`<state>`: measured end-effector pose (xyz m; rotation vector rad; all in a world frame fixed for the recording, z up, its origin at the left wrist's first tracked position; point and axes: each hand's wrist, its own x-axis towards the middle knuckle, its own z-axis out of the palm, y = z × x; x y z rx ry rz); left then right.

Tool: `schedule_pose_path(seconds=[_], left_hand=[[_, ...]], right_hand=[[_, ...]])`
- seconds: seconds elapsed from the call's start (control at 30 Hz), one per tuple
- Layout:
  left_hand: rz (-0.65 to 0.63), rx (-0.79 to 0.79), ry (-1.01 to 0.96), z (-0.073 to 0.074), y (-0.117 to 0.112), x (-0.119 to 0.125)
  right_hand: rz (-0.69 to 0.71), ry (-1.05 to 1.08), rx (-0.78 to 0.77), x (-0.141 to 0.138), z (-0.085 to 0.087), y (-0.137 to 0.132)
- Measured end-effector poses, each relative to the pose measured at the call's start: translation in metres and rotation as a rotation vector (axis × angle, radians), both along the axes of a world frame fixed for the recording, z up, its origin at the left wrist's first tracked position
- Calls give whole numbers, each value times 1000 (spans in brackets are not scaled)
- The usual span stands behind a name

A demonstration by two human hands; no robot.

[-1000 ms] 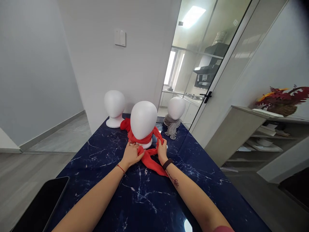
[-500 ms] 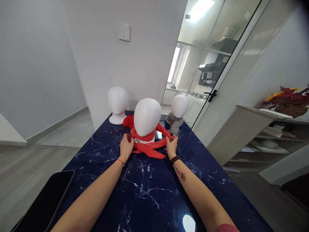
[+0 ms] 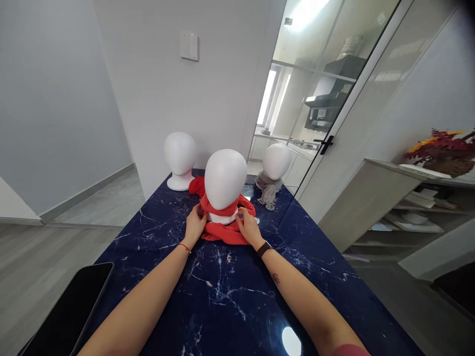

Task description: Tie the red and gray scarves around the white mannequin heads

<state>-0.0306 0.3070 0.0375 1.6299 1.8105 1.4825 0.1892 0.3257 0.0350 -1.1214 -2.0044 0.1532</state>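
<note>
A white mannequin head (image 3: 225, 178) stands upright in front of me, with a red scarf (image 3: 227, 234) looped around its neck and lying on the table before it. On the left side of the neck, my left hand (image 3: 195, 225) is closed, its fingertips pinching the scarf. My right hand (image 3: 250, 225) is at the right side of the neck, fingers closed on the scarf's red cloth just under the wrap. A loop of the scarf lies on the table behind my right fingers. The fingertips of both hands are partly hidden in the cloth.
Behind on the left stands a bare white mannequin head (image 3: 180, 158). Back right is another mannequin head (image 3: 276, 161) with a grey scarf (image 3: 267, 190). A phone (image 3: 70, 306) lies at the left edge of the blue marbled table (image 3: 222, 296). A glass door (image 3: 297, 99) stands beyond.
My right hand has moved left, from the scarf's outer right loop in to the neck. The loop has dropped onto the table. My left hand has stayed nearly in place.
</note>
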Motion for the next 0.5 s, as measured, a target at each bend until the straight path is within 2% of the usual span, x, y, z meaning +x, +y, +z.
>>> schedule_pose_path(seconds=[0.17,0.33,0.4,0.43,0.5], left_hand=[[-20,13,-5,2,-1,-1],[-38,32,-8,4,-3,0],[-29,73,36,3,-3,1],[-17,98,75,3,-3,1],[13,134,174,3,-3,2]], right_hand=[[-291,-181,-59,21,1,10],[-486,-94,-44,52,6,22],[-495,-65,-4,53,7,21],[-452,-48,23,49,8,20],[-281,0,68,33,6,16]])
